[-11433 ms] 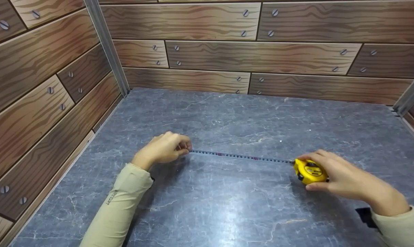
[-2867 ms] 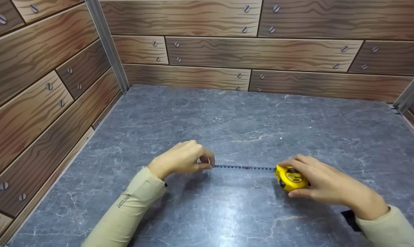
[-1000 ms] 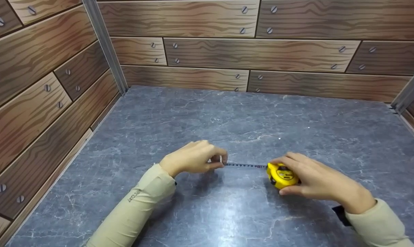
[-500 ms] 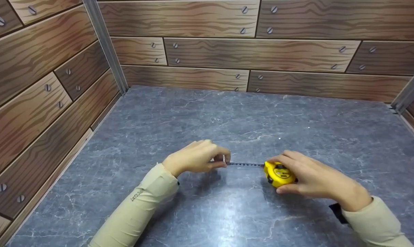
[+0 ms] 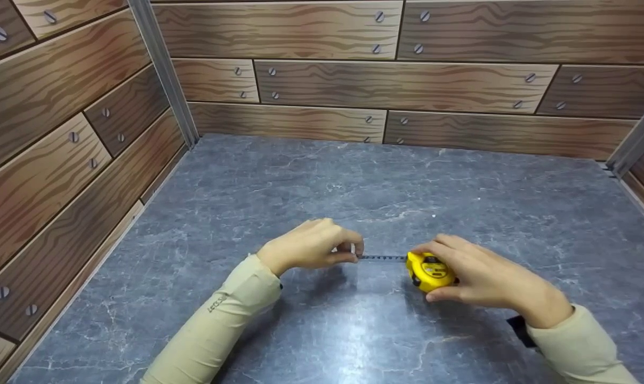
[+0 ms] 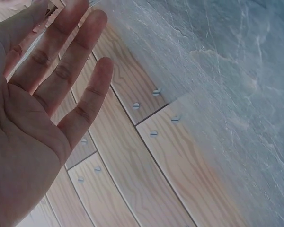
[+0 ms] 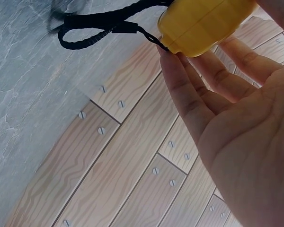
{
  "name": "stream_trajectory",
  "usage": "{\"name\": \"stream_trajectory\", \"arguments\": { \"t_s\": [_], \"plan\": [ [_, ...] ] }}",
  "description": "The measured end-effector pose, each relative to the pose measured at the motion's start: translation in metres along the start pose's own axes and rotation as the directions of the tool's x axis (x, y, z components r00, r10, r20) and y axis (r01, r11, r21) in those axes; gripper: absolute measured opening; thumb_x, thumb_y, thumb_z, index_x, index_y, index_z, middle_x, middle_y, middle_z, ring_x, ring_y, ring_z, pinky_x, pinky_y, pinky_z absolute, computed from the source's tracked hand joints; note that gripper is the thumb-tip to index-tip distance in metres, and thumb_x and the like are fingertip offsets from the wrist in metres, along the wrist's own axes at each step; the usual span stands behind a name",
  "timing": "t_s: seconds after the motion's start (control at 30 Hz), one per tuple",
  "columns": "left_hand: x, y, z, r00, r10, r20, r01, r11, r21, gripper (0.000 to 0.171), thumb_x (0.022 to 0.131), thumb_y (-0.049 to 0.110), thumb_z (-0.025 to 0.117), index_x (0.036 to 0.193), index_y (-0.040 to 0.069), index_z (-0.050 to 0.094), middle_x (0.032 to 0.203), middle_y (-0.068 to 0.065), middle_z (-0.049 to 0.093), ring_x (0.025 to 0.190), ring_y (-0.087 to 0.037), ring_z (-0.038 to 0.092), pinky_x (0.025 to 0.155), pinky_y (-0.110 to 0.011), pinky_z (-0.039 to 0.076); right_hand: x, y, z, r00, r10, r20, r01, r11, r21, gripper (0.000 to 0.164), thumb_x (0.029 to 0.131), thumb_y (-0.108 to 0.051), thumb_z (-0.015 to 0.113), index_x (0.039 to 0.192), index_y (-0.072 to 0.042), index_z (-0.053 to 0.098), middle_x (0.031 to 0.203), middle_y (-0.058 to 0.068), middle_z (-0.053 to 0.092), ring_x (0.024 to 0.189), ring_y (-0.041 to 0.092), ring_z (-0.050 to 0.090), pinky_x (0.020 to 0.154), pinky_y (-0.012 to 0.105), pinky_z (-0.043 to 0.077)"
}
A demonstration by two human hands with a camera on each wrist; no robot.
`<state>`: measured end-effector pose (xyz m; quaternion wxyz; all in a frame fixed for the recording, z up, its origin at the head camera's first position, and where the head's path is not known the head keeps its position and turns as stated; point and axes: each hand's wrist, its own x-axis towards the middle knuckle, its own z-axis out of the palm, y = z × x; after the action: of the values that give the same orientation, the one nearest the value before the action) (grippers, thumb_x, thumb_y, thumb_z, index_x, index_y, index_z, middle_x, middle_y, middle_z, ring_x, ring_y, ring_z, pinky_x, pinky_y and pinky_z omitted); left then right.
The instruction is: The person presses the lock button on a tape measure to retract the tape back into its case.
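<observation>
A yellow tape measure (image 5: 431, 271) with black parts is in my right hand (image 5: 479, 277), gripped between thumb and fingers. From its mouth a short stretch of dark, marked blade (image 5: 381, 258) runs left to my left hand (image 5: 311, 245). Thumb and index finger of that hand pinch the blade's end, which they hide. In the right wrist view the yellow case (image 7: 203, 26) rests against the fingertips, and a black wrist strap (image 7: 104, 21) loops from it. The left wrist view shows the other left fingers (image 6: 87, 104) held fairly straight, off the blade.
Both hands are over a grey marble-patterned tabletop (image 5: 300, 181). Wood-print panels (image 5: 322, 82) with printed screws wall in the back and left, joined by a metal corner post (image 5: 167, 74). Two tiny white specks lie beyond the right hand.
The hands have come closer together, the left moving right and the right moving left. The blade has drawn back into the case, leaving a much shorter length showing. Both hands keep their holds.
</observation>
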<state>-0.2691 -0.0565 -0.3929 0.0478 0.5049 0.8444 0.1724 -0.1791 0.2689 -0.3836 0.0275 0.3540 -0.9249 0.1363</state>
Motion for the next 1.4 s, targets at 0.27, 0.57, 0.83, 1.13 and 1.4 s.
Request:
{"name": "stream_trajectory", "arguments": {
  "t_s": [0.27, 0.57, 0.83, 1.13, 1.4],
  "plan": [
    [0.002, 0.002, 0.001, 0.999, 0.032, -0.007, -0.032, 0.999, 0.002, 0.008, 0.104, 0.026, 0.073, 0.108, 0.02, 0.076, 0.091, 0.0, 0.082, 0.07, -0.002, 0.062, 0.067, -0.024, 0.049, 0.003, -0.001, -0.001, 1.0, 0.007, 0.029, -0.007, 1.0, 0.016, 0.07, 0.086, -0.04, 0.089, 0.146, -0.017, 0.062, 0.122, -0.005, 0.065, 0.108, 0.011, 0.062, 0.094, 0.043, 0.059],
    [0.005, 0.003, 0.002, 0.999, 0.032, -0.011, -0.032, 0.999, 0.011, 0.008, 0.104, 0.027, 0.073, 0.107, 0.02, 0.076, 0.09, 0.002, 0.082, 0.07, -0.002, 0.063, 0.066, -0.022, 0.048, 0.004, -0.003, -0.001, 1.0, -0.002, 0.029, 0.001, 0.999, 0.032, 0.068, 0.087, -0.04, 0.089, 0.143, -0.016, 0.062, 0.124, -0.004, 0.066, 0.109, 0.014, 0.063, 0.096, 0.045, 0.059],
    [0.007, 0.004, 0.004, 1.0, 0.024, -0.008, -0.024, 0.999, 0.024, 0.01, 0.104, 0.03, 0.073, 0.108, 0.021, 0.075, 0.09, 0.003, 0.081, 0.07, -0.001, 0.063, 0.066, -0.021, 0.048, 0.006, -0.005, 0.001, 1.0, -0.013, 0.006, 0.013, 0.999, 0.034, 0.064, 0.085, -0.039, 0.091, 0.137, -0.014, 0.063, 0.125, -0.003, 0.068, 0.109, 0.014, 0.064, 0.095, 0.044, 0.059],
    [0.008, 0.006, 0.004, 1.0, 0.007, -0.001, -0.007, 1.0, 0.022, 0.01, 0.103, 0.029, 0.074, 0.109, 0.021, 0.076, 0.089, 0.005, 0.081, 0.069, 0.0, 0.063, 0.066, -0.021, 0.049, 0.009, -0.007, 0.003, 1.0, 0.014, 0.018, -0.014, 0.999, 0.029, 0.065, 0.083, -0.039, 0.093, 0.135, -0.014, 0.063, 0.125, -0.004, 0.068, 0.111, 0.013, 0.064, 0.097, 0.045, 0.059],
    [0.011, 0.007, 0.006, 1.0, 0.022, 0.002, -0.022, 0.999, 0.029, 0.011, 0.103, 0.03, 0.073, 0.109, 0.021, 0.077, 0.092, 0.007, 0.081, 0.072, -0.001, 0.066, 0.068, -0.021, 0.052, 0.012, -0.01, 0.005, 1.0, -0.015, 0.0, 0.015, 1.0, 0.019, 0.064, 0.082, -0.039, 0.093, 0.133, -0.015, 0.063, 0.123, -0.003, 0.069, 0.11, 0.014, 0.065, 0.096, 0.045, 0.059]
  ]
}}
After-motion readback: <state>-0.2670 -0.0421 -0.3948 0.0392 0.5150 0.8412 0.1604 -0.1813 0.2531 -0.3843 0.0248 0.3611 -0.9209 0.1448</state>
